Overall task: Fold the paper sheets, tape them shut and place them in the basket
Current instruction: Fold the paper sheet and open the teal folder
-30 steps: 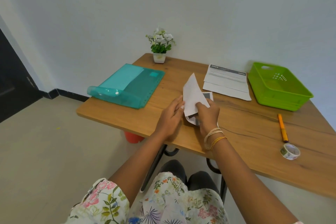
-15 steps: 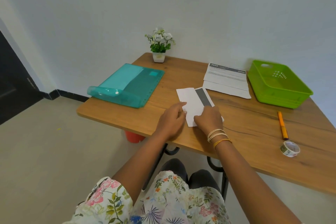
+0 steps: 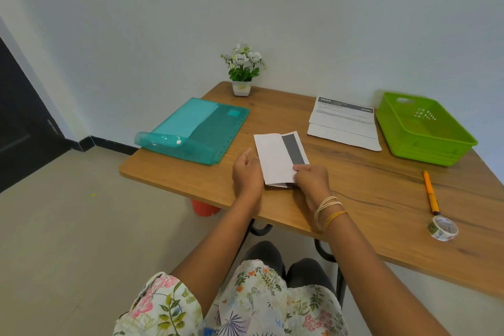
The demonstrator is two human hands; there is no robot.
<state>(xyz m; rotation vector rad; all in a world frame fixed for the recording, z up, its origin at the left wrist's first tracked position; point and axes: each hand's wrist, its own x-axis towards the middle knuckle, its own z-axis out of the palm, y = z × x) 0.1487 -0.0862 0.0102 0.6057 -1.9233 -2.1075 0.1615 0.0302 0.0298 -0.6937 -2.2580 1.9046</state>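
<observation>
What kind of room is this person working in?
Probably a plain room at home or a small office, set up as a desk corner: a wooden table against a bare white wall, with a small potted white-flowered plant, a teal plastic document folder and printed paper sheets.

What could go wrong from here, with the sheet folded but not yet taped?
1. The folded sheet shows no tape, and only the right hand pins its near corner; the left hand sits at its edge. Letting go may let the fold spring open.
2. The tape roll lies far right near the table edge, past the orange pen. A hasty reach could knock either off.
3. Reaching with the right hand would free the fold.
</observation>
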